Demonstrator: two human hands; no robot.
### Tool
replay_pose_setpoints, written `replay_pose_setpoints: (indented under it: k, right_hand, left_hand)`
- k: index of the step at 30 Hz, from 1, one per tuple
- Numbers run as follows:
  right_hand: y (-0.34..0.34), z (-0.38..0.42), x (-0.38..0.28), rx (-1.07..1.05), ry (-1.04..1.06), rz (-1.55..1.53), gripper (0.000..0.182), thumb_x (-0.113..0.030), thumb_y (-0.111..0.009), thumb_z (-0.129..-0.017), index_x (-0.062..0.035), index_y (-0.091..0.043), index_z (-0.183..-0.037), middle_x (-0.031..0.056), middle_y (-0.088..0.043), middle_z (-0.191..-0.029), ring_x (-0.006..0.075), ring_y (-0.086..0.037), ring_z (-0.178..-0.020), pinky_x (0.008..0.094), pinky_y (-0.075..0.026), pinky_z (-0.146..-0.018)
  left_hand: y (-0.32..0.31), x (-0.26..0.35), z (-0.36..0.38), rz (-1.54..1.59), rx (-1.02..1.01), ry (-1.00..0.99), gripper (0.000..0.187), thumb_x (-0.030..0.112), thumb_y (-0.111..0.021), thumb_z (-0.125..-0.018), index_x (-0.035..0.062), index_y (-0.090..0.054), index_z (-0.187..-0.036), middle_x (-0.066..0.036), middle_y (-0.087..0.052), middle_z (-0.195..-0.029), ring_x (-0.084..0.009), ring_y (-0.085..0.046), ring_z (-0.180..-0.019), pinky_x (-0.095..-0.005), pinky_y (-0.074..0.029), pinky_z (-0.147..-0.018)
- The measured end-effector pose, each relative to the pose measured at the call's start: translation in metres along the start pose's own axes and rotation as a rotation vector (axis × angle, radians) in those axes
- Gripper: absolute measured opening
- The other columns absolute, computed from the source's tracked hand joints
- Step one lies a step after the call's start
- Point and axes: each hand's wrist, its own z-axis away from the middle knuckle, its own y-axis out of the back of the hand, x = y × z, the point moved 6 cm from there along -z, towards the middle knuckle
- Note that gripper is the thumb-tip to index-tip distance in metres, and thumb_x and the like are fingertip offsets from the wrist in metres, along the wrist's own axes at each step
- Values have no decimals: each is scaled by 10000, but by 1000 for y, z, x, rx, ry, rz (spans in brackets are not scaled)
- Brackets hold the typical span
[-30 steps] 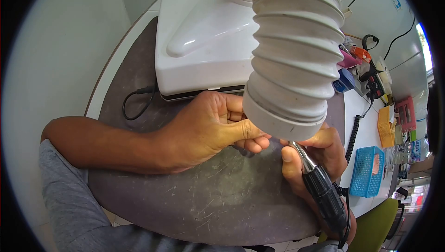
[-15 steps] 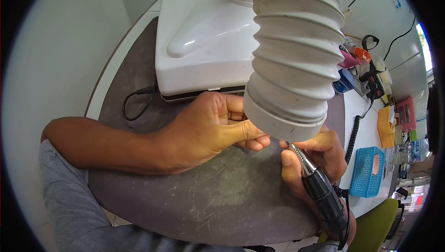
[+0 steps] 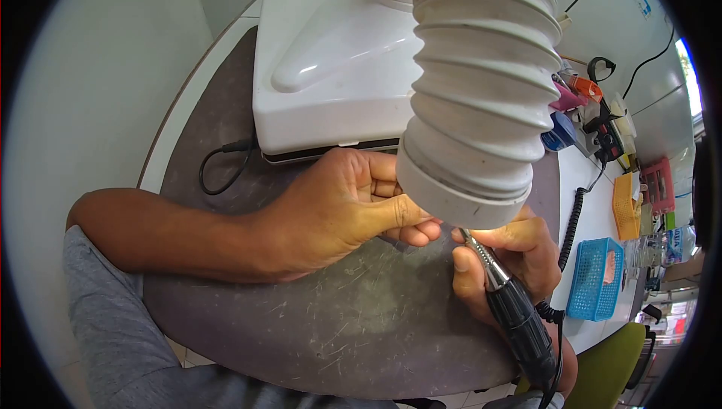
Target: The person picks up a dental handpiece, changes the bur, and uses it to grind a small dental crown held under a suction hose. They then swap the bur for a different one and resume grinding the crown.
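The person's right hand (image 3: 519, 259) grips a black-and-silver rotary handpiece (image 3: 519, 326), its metal tip just below the rim of a white corrugated hose (image 3: 481, 93). Near that tip, the left hand (image 3: 353, 210) has thumb and fingers drawn narrowly together over the scratched grey mat (image 3: 361, 334), though what they hold cannot be told. Beyond are a white machine housing (image 3: 331, 71) and, to the right, a blue basket (image 3: 587, 289) and yellow basket (image 3: 624, 217).
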Motion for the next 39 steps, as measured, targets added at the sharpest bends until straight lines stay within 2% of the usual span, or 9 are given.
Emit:
replay_pose_setpoints:
  k: [2,14,17,20,24,27,30,32,39]
  right_hand:
    - [2,2,6,94,-64,-56,308,-18,-758,-651,-26,-608,-919,173,-659,-921,217,-664,-796,283,-513,-673]
    - [2,1,3,58,3,-4,316,-12,-761,-636,-14,-606,-912,163,-658,-880,222,-665,-796,281,-514,-663]
    - [3,1,5,95,-54,-56,314,-16,-760,-639,-13,-606,-913,163,-660,-880,221,-665,-796,285,-516,-667]
    - [2,1,1,49,-20,5,306,-19,-755,-649,-12,-601,-914,169,-661,-887,214,-664,-793,282,-515,-665]
    - [4,1,5,91,-45,-30,293,-16,-749,-658,-11,-598,-909,170,-661,-882,209,-662,-790,276,-511,-660]
    - [2,1,3,24,20,17,297,-13,-742,-667,-13,-587,-921,179,-659,-891,199,-657,-774,264,-502,-657]
    - [6,3,10,113,-69,-111,308,-14,-742,-670,-14,-582,-933,180,-655,-913,194,-651,-765,267,-502,-669]
    - [5,1,6,70,-4,-59,318,-14,-742,-673,-14,-576,-944,185,-651,-940,188,-646,-757,271,-502,-677]
    - [3,1,4,49,-8,-10,320,-16,-746,-670,-17,-582,-944,186,-652,-931,205,-655,-781,281,-509,-681]
  left_hand:
    - [0,0,0,6,1,7,229,150,-568,-910,-36,-606,-1040,-84,-638,-926,-106,-602,-827,-213,-518,-754]
    - [3,-4,0,50,9,38,261,174,-578,-906,-41,-589,-1054,-89,-626,-933,-99,-606,-824,-208,-528,-757]
    - [2,-3,-1,35,-7,38,262,173,-577,-906,-40,-587,-1056,-86,-625,-930,-95,-606,-825,-204,-529,-758]
    - [2,-3,0,48,-8,22,262,172,-575,-907,-41,-586,-1058,-82,-623,-927,-91,-604,-817,-199,-529,-752]
    - [1,-3,0,47,-12,31,260,177,-576,-907,-34,-591,-1057,-78,-625,-930,-87,-598,-809,-200,-527,-751]
    - [0,-1,0,49,-14,6,252,174,-579,-906,-29,-598,-1052,-70,-629,-934,-87,-590,-815,-202,-519,-756]
    - [-1,0,-1,35,-17,-11,239,166,-581,-904,-26,-608,-1043,-62,-631,-937,-90,-585,-830,-203,-509,-762]
    - [0,1,-1,25,-12,-14,233,161,-581,-903,-26,-613,-1038,-59,-632,-939,-92,-583,-836,-203,-505,-765]
    - [1,-2,-1,40,-14,-7,233,152,-587,-899,-27,-612,-1046,-74,-633,-934,-97,-591,-831,-213,-507,-769]
